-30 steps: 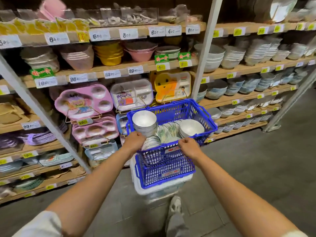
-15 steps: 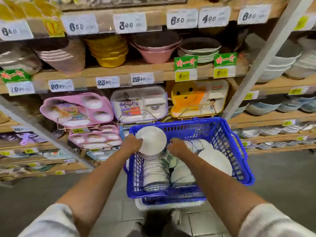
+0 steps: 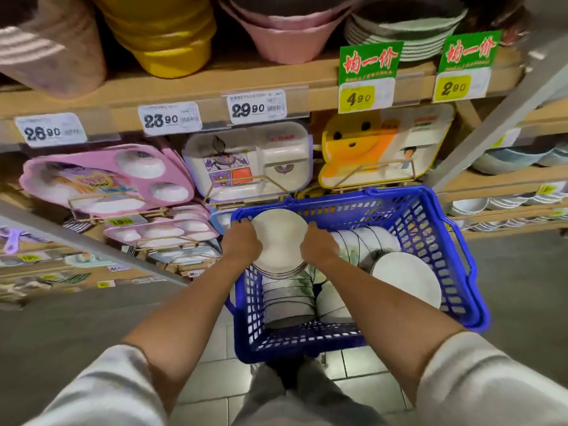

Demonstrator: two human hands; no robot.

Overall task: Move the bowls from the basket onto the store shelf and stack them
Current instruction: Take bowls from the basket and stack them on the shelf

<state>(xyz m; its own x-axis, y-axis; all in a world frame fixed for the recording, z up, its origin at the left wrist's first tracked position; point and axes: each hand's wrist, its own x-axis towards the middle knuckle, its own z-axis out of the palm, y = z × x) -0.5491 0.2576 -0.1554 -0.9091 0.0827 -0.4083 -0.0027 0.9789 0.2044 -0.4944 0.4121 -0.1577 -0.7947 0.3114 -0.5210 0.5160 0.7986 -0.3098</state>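
My left hand and right hand clasp the bowl stack in the blue basket. Stack upright, mouth up. Other stacks lie sideways.

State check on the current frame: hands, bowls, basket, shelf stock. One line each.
left hand: gripping left rim of the bowl stack
right hand: gripping its right rim
bowl stack: upright, in the basket's far-left corner
other bowls: in the basket, some on their sides
blue basket: loaded with bowls
divided trays: propped upright on shelf stands
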